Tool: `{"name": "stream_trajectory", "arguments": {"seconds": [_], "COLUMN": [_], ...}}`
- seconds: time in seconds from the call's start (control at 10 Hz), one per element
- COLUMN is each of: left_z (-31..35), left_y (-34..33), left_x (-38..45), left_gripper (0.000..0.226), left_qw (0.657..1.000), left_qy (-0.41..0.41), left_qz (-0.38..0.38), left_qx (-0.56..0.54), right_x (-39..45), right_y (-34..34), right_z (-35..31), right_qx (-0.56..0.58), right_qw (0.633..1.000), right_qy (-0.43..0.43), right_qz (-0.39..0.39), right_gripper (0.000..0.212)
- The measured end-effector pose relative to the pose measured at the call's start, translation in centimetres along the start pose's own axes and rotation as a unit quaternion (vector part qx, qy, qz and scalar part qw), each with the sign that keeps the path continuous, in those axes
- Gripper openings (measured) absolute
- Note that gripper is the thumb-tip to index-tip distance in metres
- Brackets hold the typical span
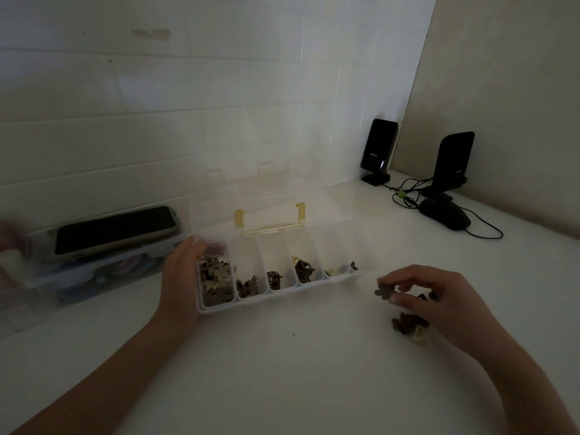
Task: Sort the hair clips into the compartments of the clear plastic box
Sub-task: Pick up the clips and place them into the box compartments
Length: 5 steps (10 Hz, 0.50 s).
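Fingers of your right hand pinch a brown flower-shaped hair clip; your left hand grips the open clear plastic box mid-worktop, loose clips beside.

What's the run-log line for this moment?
left hand: steadies clear plastic compartment box | right hand: fingers pinch brown flower-shaped hair clip | unsorted clips: remain on table
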<state>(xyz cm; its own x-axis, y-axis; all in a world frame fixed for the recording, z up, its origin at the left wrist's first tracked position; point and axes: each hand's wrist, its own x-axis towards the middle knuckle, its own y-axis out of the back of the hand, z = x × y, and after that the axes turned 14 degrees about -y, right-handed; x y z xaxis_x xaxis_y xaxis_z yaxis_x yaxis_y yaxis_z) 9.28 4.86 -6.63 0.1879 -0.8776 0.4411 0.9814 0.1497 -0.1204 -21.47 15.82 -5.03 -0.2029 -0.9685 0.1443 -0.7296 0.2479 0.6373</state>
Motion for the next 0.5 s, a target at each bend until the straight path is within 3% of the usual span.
{"name": "stream_trajectory", "arguments": {"seconds": [0.1,0.2,0.4,0.5], "left_z": [-0.2,0.3,0.0,0.1], "left_y": [-0.1,-0.1,0.0,0.0], "left_x": [0.2,-0.2,-0.2,-0.1], "left_gripper": [0.022,0.014,0.023,0.019], "left_qw": [1.000,0.999,0.999,0.997], "left_qy": [-0.001,0.007,-0.019,-0.015], "left_qz": [-0.008,-0.022,-0.030,-0.050], "left_qx": [0.022,0.027,0.025,0.056], "right_x": [-0.1,0.1,0.2,0.2], "right_y": [-0.8,-1.9,-3.8,-5.2], "right_z": [-0.9,-1.9,-4.0,-6.3], "right_qx": [0.118,0.174,0.269,0.248], "right_qw": [0.989,0.978,0.951,0.955], "right_qy": [0.021,0.032,0.025,0.050], "right_qz": [-0.084,-0.109,-0.152,-0.153], "right_gripper": [0.022,0.020,0.028,0.029]}}
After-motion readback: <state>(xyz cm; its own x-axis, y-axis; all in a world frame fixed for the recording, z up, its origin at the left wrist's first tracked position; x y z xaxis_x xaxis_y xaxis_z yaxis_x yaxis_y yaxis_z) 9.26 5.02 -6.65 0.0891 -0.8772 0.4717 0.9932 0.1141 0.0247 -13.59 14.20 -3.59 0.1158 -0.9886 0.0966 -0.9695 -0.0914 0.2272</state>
